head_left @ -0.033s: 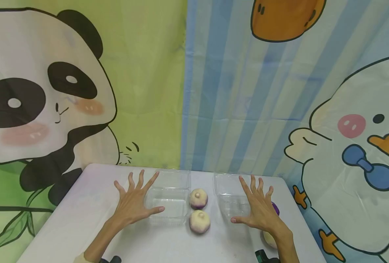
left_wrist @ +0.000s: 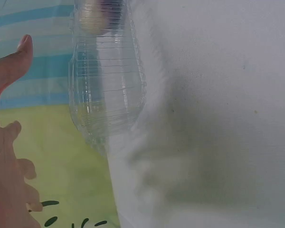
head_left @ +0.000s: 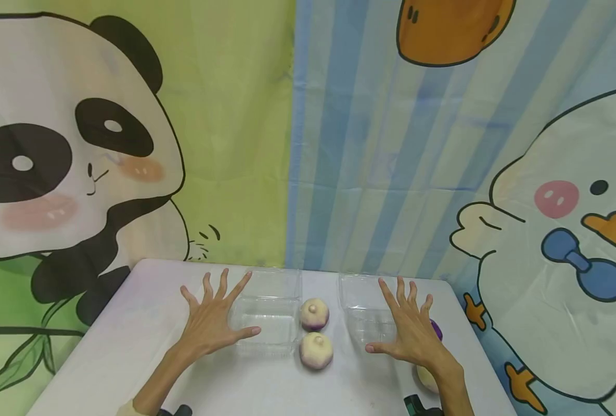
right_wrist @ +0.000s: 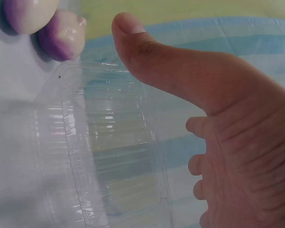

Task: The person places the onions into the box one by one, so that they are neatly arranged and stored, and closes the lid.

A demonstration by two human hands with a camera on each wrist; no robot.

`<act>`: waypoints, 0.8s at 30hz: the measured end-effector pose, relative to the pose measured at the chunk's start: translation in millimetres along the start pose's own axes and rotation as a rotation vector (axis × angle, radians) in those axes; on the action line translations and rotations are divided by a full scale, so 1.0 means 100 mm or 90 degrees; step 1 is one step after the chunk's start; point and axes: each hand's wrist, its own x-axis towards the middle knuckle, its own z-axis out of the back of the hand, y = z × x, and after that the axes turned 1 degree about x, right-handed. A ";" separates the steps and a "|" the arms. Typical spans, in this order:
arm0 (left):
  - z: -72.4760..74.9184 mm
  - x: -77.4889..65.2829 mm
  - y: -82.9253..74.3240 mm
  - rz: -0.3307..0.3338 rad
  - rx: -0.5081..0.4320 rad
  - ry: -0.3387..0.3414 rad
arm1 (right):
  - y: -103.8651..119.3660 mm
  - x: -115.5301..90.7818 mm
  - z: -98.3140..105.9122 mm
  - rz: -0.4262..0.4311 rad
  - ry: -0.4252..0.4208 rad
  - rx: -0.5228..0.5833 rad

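over the table (head_left: 100, 352), 2 spread hands (head_left: 213, 320) (head_left: 413, 329), 2 clear containers (head_left: 268, 323) (head_left: 367, 323) in head view, 1 per wrist view

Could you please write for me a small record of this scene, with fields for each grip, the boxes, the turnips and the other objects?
left grip: fingers spread, holding nothing
right grip: fingers spread, holding nothing
boxes: two, clear; left box, right box
turnips: far turnip and near turnip, between the boxes, pale with purple
partly hidden: purple thing behind right grip; pale round thing behind right wrist
surface: white table
background: curtain with cartoon animals
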 end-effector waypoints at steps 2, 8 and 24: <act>0.00 0.00 -0.01 -0.001 -0.001 0.001 | 0.00 -0.01 0.00 -0.002 0.002 0.005; 0.02 0.01 -0.03 0.004 0.001 0.003 | -0.03 -0.03 0.00 0.001 -0.011 0.022; -0.02 0.05 -0.50 0.040 -0.183 -0.070 | -0.13 -0.29 0.27 -0.067 -0.095 0.028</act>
